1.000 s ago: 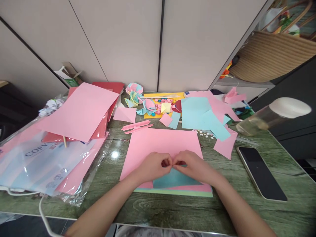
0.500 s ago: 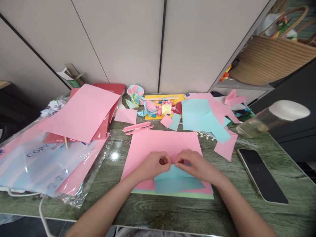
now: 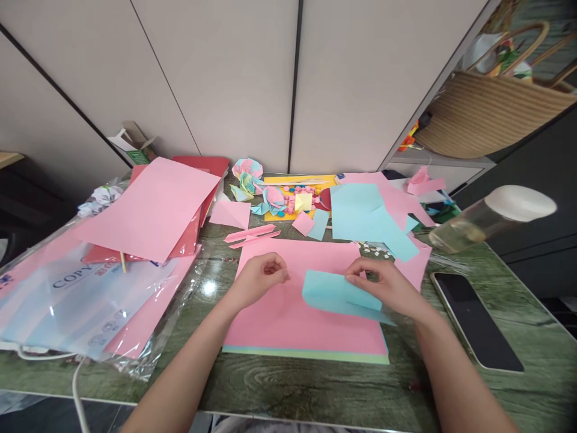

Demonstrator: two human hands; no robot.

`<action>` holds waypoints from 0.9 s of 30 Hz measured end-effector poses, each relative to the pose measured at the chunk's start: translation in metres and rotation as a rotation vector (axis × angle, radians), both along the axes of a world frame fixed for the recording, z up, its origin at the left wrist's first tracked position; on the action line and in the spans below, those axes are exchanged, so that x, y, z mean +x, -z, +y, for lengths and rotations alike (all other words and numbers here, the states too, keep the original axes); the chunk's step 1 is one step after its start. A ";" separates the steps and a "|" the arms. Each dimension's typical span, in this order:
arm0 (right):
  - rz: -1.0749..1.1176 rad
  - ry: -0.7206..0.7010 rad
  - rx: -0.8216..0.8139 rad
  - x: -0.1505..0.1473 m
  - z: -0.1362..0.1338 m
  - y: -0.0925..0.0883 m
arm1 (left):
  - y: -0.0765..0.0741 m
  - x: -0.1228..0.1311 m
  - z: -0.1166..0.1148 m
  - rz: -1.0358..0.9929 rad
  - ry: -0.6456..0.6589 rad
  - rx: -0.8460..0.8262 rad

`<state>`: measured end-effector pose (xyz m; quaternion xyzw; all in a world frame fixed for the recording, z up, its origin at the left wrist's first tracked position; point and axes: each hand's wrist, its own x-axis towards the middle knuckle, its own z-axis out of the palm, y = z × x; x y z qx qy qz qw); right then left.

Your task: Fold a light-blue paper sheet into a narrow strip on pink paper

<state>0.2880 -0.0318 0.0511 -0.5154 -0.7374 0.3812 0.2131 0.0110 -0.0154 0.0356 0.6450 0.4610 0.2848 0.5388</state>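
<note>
Pinched between the thumb and fingers of my right hand [image 3: 378, 279] is a light blue sheet of paper [image 3: 333, 288], folded over with a loose lower flap. It is held by its upper right part, above a stack of coloured paper [image 3: 279, 328] with pink on top and blue and green edges at the front. Left of the blue paper, and apart from it, my left hand [image 3: 264, 276] hovers over the stack's left side. Its fingers are curled, with thumb and fingertips together and nothing seen between them.
Left lies a plastic paper pack [image 3: 90, 300] under pink sheets [image 3: 157, 210]. Behind are folded paper flowers [image 3: 273, 198], pink folded strips [image 3: 252, 234] and blue paper [image 3: 356, 210]. A phone [image 3: 475, 319] and a lidded bottle [image 3: 469, 222] are on the right.
Both hands held the blue paper together near the middle. My left hand has let go and moved left and up; my right hand has carried the paper up and right, turning it.
</note>
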 end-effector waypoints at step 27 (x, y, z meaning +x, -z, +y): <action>-0.060 -0.198 0.082 -0.052 -0.017 0.010 | 0.010 0.036 -0.027 0.080 0.220 0.123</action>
